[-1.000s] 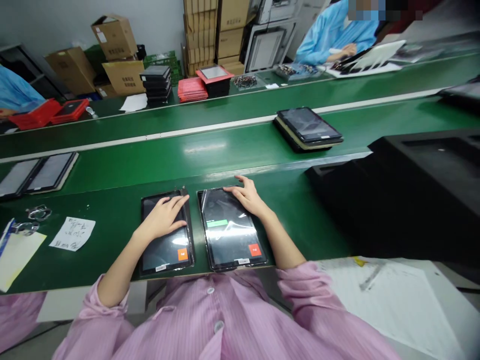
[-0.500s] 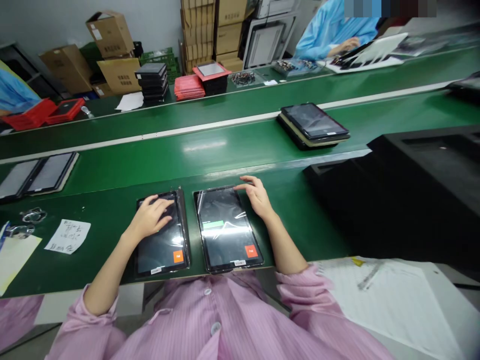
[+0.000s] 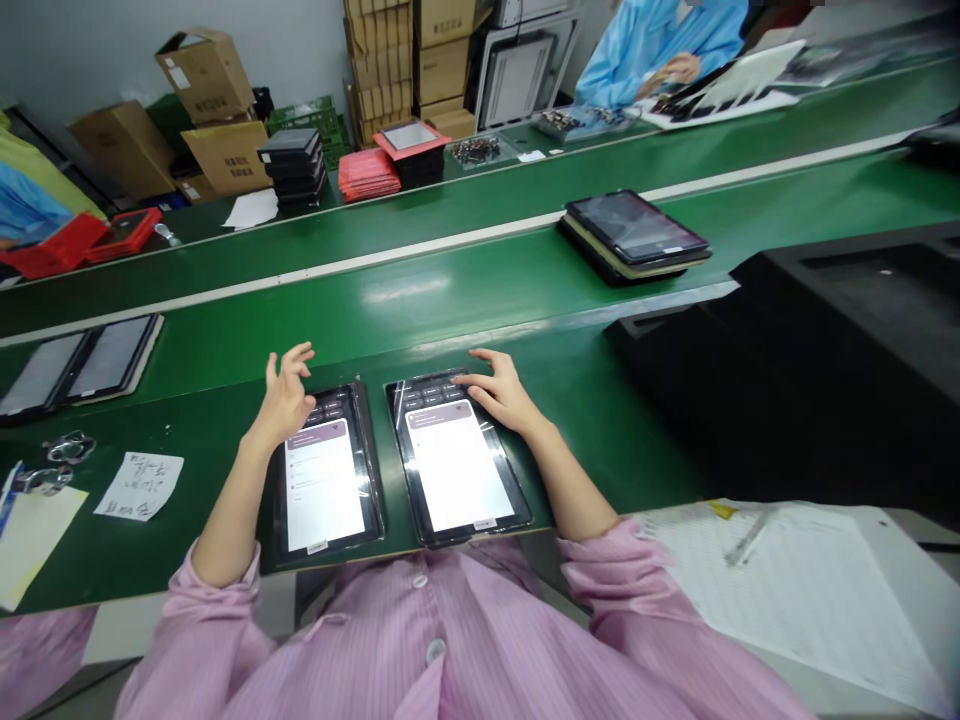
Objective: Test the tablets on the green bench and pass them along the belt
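Two black tablets lie side by side on the green bench before me, both showing a white screen. My left hand (image 3: 286, 396) hovers over the top left corner of the left tablet (image 3: 325, 480), fingers spread and raised, holding nothing. On the top edge of the right tablet (image 3: 456, 465) rests my right hand (image 3: 501, 392), fingers stretched out and touching the screen. Clear film wraps both tablets.
A stack of tablets (image 3: 636, 232) sits on the green conveyor (image 3: 420, 290) behind. More tablets (image 3: 79, 360) lie at the left. A written note (image 3: 139, 485) and tape rolls (image 3: 67, 447) are on my left. A black bin (image 3: 840, 360) stands right, a white sheet (image 3: 795, 580) below it. A person in blue (image 3: 660, 40) works across.
Both tablet screens went from dark with an orange button to white. My left hand lifted off the left tablet and spread its fingers; my right hand stayed at the right tablet's top.
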